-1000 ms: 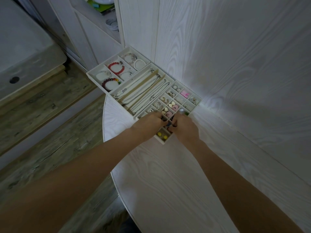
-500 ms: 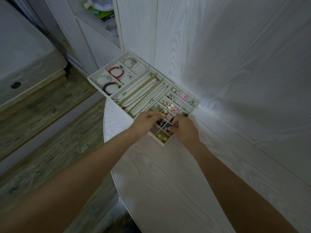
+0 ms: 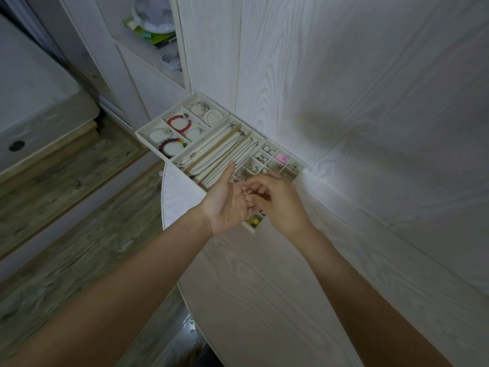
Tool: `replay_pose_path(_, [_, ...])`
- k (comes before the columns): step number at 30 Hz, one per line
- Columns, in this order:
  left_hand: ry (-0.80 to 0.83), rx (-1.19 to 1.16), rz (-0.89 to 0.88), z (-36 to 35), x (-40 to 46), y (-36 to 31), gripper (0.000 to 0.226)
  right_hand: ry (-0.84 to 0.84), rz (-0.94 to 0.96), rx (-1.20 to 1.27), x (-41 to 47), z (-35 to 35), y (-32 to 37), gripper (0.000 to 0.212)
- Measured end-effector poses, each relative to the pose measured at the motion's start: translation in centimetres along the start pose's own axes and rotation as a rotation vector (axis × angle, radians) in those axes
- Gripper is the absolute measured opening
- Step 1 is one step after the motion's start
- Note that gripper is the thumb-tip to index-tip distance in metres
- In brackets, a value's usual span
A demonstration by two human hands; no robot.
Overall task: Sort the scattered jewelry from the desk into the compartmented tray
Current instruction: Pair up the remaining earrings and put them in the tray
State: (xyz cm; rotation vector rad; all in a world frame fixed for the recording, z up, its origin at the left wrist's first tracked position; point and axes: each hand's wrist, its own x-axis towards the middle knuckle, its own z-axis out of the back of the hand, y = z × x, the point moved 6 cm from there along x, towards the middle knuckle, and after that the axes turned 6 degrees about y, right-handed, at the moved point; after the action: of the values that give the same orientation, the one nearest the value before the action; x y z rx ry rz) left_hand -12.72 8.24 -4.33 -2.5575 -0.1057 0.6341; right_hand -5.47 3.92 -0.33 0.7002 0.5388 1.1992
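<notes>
Both hands meet over the near corner of the cream, many-celled jewelry tray (image 3: 194, 100), which sits at about twelve o'clock from the person, pushed into the corner where the pale wood-grain desk (image 3: 264, 287) meets the wall. The left hand (image 3: 225, 201) is turned palm up with fingers loosely straightened and thumb pointing toward eleven o'clock, serving as a little shelf; on its fingers lies a small thin metal ring-like piece (image 3: 250, 192), too small to say whether it is a ring or an earring. The right hand (image 3: 277, 201) comes in from three o'clock with fingertips gathered onto that piece, pinching it or about to, though the exact contact is hard to read. Such a piece looks very light, stiff and smooth, so it would likely slip or roll off a tilted palm and bounce away; a fingertip pinch across the band, thumb against forefinger, seems the safest hold, with the palm kept level beneath. Farther along the tray, toward eleven o'clock, the red beaded bracelet (image 3: 180, 123) and the white pearl bracelet (image 3: 213, 117) already lie in large cells, the thin silver chain necklaces (image 3: 225, 152) in the long channels, and the small pink item (image 3: 280, 157) in a small cell at one o'clock from the hands
</notes>
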Motion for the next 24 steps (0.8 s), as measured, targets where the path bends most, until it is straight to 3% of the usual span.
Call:
replay_pose_path(6, [-0.023, 0.105, 0.023, 0.8, -0.3, -0.1, 0.074, 0.023, -0.149, 0.202, 0.3, 0.2, -0.7, 0.015])
replay_pose_path(12, [-0.130, 0.154, -0.006, 1.3, -0.6, -0.8, 0.024, -0.035, -0.207, 0.345, 0.8, 0.9, -1.6, 0.012])
replay_pose_path(24, [-0.285, 0.524, 0.000, 2.8, -1.2, -1.8, 0.009, -0.054, -0.314, 0.386, 0.0, -0.6, -2.9, 0.021])
